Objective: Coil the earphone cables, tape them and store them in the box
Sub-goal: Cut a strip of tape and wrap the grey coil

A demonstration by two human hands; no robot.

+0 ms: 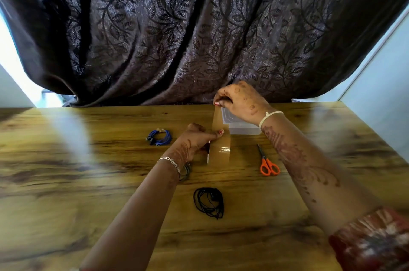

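both cables (209, 202) lie coiled, untaped; left hand (195, 141) grips tape roll (219, 152), right hand (238, 101) pinches its strip; box (241, 128) unfilled.

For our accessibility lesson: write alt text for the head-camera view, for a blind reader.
The left hand holds a brown tape roll while the right hand pinches the end of a strip pulled from it, by a clear box. Coiled blue earphones, coiled black earphones and orange scissors lie on the wooden table.
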